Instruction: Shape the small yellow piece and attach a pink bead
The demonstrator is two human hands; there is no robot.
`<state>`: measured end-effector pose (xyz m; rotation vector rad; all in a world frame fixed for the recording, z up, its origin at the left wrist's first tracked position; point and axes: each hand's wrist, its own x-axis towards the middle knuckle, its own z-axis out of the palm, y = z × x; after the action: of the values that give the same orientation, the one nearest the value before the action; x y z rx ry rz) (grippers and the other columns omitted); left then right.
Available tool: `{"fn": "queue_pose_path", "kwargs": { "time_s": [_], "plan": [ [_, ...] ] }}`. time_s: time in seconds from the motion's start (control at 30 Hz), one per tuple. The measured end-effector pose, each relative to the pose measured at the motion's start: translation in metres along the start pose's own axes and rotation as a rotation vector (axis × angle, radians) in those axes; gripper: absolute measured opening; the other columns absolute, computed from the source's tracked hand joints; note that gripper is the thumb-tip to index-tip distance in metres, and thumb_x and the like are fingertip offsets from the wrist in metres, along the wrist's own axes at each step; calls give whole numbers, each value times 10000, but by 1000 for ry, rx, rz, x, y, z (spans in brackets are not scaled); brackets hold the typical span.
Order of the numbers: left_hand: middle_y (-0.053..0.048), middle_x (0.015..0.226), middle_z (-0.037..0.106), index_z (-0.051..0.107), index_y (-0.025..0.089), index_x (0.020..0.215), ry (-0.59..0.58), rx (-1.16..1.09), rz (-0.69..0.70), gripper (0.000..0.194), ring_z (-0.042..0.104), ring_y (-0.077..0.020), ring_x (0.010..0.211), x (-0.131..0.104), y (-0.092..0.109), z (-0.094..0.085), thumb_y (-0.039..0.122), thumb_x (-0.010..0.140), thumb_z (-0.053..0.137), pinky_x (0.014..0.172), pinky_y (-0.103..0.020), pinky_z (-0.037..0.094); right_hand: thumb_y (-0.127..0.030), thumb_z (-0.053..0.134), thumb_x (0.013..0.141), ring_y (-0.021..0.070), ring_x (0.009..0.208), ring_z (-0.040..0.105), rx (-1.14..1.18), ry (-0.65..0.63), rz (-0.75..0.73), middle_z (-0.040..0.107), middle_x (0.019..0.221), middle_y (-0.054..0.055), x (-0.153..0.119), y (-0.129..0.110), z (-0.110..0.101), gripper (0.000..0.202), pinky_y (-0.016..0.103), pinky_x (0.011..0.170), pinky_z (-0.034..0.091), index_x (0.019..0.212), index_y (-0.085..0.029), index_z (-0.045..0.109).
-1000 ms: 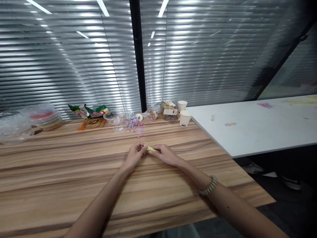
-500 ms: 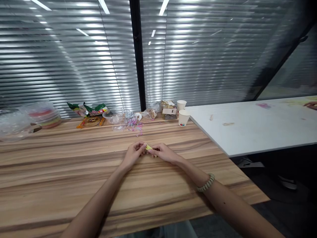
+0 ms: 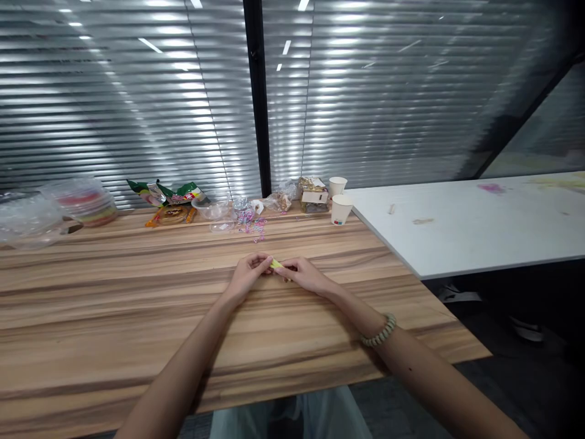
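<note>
A small yellow piece (image 3: 276,264), soft-looking like a bit of modelling clay, is pinched between my two hands over the wooden table (image 3: 137,341). My left hand (image 3: 250,273) grips its left end between thumb and fingers. On the other end, the thumb and fingers of my right hand (image 3: 302,274) are closed. The undersides of the fingers, and any part of the piece behind them, are hidden. Beyond my hands lies a scatter of small pink and purple bits (image 3: 256,228).
Along the back edge stand stacked plastic tubs (image 3: 82,204), a green snack bag (image 3: 176,192), a clear bowl (image 3: 214,210), a small box (image 3: 314,196) and two paper cups (image 3: 340,210). A white table (image 3: 457,231) adjoins at the right.
The view has tilted down slightly, so the tabletop sits higher in the picture. Both hands keep their pinch on the yellow piece, with little visible shift.
</note>
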<state>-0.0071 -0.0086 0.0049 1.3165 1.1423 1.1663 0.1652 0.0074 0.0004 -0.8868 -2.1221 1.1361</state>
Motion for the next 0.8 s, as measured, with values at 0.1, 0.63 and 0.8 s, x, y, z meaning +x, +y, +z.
{"fn": "queue_pose_path", "kwargs": {
  "time_s": [0.1, 0.63, 0.8],
  "plan": [
    [-32, 725, 647, 614, 128, 826, 12, -80, -22, 309, 586, -134, 662, 1, -3, -3, 348, 627, 699, 664, -252, 460, -514, 392, 836, 95, 547, 357, 12, -11, -7, 422, 572, -35, 2, 1, 1, 444, 205, 532, 262, 644, -136, 525],
    [-39, 673, 634, 662, 127, 683, -75, -49, -31, 241, 556, -143, 631, -1, 3, -8, 334, 576, 725, 619, -247, 445, -514, 355, 864, 98, 576, 355, 16, -206, -100, 421, 628, -20, 5, -4, -4, 432, 201, 530, 294, 741, -135, 523],
    [-38, 692, 627, 660, 128, 657, -36, -66, -54, 242, 540, -132, 627, -2, 5, -9, 324, 544, 745, 610, -238, 434, -552, 383, 836, 96, 565, 358, 128, -174, -85, 413, 604, -24, 5, -11, -2, 461, 203, 534, 294, 675, -136, 496]
  ]
}}
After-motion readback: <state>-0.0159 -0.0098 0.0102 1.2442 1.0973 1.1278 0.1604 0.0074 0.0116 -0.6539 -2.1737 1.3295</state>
